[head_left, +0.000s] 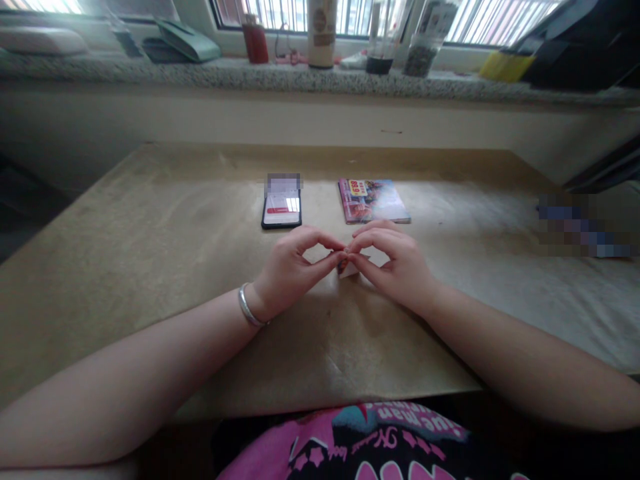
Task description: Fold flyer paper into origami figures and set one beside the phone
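Note:
Both my hands meet above the middle of the table, thumbs and forefingers pinched together. Between them is a small folded piece of paper point(349, 270), white with a dark and orange printed patch. My left hand point(293, 270), with a silver bracelet at the wrist, grips its left side. On the other side my right hand point(393, 257) pinches its top near the right edge. Fingertips hide the upper part of the paper. Just beyond the right hand lies a colourful booklet point(375, 201) with a yellow price label.
A phone point(283, 207) with its screen lit lies beyond my left hand. Blurred flat items point(583, 227) are at the table's point(200, 347) right edge. On the stone windowsill point(225, 77) stand a red bottle point(255, 40), a tall canister point(321, 33) and several other containers.

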A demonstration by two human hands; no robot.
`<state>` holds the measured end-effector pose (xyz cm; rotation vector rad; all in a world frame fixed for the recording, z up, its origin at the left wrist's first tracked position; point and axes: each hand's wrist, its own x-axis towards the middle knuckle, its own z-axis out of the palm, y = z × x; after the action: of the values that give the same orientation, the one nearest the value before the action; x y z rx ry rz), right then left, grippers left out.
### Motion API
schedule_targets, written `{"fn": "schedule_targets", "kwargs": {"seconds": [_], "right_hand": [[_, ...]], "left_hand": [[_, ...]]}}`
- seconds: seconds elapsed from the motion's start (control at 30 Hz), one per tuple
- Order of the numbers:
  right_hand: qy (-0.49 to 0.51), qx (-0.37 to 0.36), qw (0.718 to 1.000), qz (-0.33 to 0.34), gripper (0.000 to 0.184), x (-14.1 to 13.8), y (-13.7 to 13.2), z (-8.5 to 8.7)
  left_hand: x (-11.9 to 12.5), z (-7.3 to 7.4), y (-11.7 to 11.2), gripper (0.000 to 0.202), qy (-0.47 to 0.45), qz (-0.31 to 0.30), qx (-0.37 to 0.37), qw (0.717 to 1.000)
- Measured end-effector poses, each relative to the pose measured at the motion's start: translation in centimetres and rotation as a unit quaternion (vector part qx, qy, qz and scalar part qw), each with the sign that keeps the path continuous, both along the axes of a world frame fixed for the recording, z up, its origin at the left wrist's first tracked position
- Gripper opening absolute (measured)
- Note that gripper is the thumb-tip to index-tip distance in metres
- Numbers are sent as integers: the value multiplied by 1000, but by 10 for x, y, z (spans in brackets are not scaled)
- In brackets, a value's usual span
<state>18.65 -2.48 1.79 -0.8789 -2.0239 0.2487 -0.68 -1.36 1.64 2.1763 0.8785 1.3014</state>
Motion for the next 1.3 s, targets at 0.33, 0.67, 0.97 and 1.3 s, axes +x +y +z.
{"fn": "schedule_targets", "kwargs": {"seconds": [0.33,0.67,0.97,1.3], "right_hand": [[36,-58,998,-13,6,-5,-3,-1],[5,-8,999,-34,8,-4,-3,0],[13,-15,1000,-24,6,-4,-3,-1],[17,-16,999,-24,4,-3,-3,-3]], "left_hand": [[1,0,-1,9,-35,-5,-39,999],[0,-1,2,11,-30,-7,-59,998],[0,1,2,11,-35,-41,-81,995],[1,0,1,6,-9,-13,-26,1000]]}}
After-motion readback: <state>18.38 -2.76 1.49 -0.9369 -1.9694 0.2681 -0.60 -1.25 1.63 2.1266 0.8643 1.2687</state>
